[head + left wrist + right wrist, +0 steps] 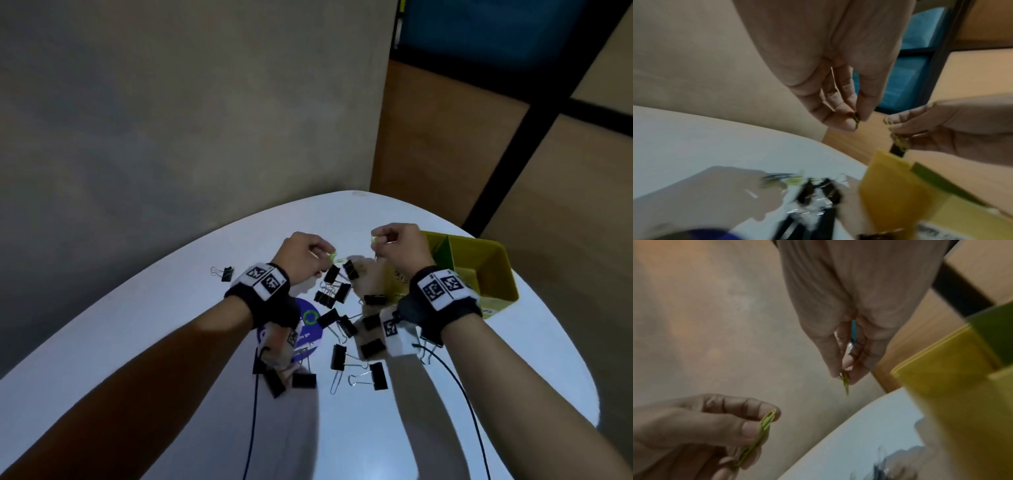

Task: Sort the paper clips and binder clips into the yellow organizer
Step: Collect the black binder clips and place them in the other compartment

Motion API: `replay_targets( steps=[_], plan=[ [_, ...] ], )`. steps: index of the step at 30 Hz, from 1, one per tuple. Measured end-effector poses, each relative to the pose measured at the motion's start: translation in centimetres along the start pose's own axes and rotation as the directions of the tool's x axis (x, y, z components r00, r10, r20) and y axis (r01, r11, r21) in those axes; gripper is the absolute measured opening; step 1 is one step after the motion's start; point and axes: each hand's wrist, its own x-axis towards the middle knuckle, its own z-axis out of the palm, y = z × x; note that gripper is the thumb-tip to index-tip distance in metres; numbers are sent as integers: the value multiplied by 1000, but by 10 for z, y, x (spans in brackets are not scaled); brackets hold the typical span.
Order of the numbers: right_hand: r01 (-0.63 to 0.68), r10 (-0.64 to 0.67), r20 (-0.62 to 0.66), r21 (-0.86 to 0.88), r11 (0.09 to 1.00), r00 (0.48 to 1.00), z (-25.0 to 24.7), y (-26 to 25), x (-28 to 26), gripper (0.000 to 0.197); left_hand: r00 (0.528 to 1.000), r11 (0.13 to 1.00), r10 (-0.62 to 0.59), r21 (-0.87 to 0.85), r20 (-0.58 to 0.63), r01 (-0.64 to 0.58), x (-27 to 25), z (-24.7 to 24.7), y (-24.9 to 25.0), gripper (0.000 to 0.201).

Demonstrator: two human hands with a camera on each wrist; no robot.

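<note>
Both hands are raised above the white table (pixel 171 325). My left hand (pixel 308 255) pinches a yellow-green paper clip (pixel 764 426) between thumb and fingertips. My right hand (pixel 394 240) pinches another yellow-green paper clip (pixel 844 381). A small gap separates the two hands. The yellow organizer (pixel 479 270) stands just right of my right hand, with a green divider (pixel 442 250) inside. Several black binder clips (pixel 337 291) lie scattered on the table below the hands.
A lone binder clip (pixel 224 273) lies to the left of the pile. A purple round sticker (pixel 308 329) sits under my left wrist. Cables (pixel 253 411) run from both wristbands toward me. A grey wall stands behind the table, wooden panels to the right.
</note>
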Motion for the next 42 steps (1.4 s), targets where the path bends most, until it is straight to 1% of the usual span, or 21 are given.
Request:
replay_targets(
  steps=[2,5,7,9,11,13,14,16,18,20,22,23,25,26,27,29,31,34,36,39,42],
  plan=[
    [-40,39,-71,-3,999,997,-31,9,7,16,999,999,40,14,12,-40,12,27,31,15],
    [-74,60,-116,-116,990,991,-58,25,14,13,997,996,68,60,33,-70,28,68,67,17],
    [-66,51,-97,-161,985,994,-62,37,18,14,997,992,54,114,50,-59,37,91,80,19],
    [-67,62,-31,-190,980,998,-66,49,21,18,998,988,16,154,66,-26,43,108,84,22],
    [-74,82,37,-189,979,996,-73,59,24,23,996,982,18,188,89,-34,44,115,84,24],
    [-68,76,47,-151,986,996,-81,63,25,24,994,985,51,160,100,-67,45,113,80,20],
    [-60,65,33,-139,988,997,-84,62,25,23,994,992,54,112,97,-65,44,110,77,17],
    [-6,5,-1,-139,990,1000,-85,57,23,21,998,1000,13,-22,63,-12,44,97,70,11],
    [72,-71,16,-128,989,997,-78,44,20,21,999,993,-44,-111,18,46,43,76,57,14],
    [160,-152,85,-104,982,985,-62,27,16,19,999,999,-46,-26,-7,45,44,47,37,12],
    [261,-240,183,-100,960,953,-39,10,9,19,999,989,-36,145,-26,39,43,15,13,13],
    [310,-276,241,-113,944,930,-26,4,6,20,999,965,-38,261,-10,40,42,0,-1,13],
    [404,-314,374,-190,895,873,1,-3,4,23,993,873,-85,486,77,37,37,-24,-29,16],
    [447,-309,446,-245,860,840,15,-4,5,25,983,826,-124,563,139,25,32,-32,-42,19],
    [488,-294,514,-295,821,806,27,-2,6,28,967,795,-159,607,198,6,27,-36,-53,20],
    [543,-236,621,-366,756,748,51,5,6,36,947,773,-157,632,279,-58,16,-40,-75,19],
    [582,-179,680,-427,692,711,69,18,3,41,943,780,-147,621,299,-75,6,-38,-91,19],
    [628,-90,739,-494,601,668,80,38,-2,43,931,746,-134,653,339,-131,4,-27,-106,15],
    [628,-89,728,-516,583,680,78,46,-6,42,932,750,-101,643,347,-158,12,-20,-107,15],
    [601,-113,683,-536,593,721,70,52,-14,42,946,756,-76,637,315,-151,32,-8,-100,17],
    [581,-111,659,-556,595,744,67,49,-20,38,954,778,-37,608,296,-159,52,1,-92,14]
  ],
)
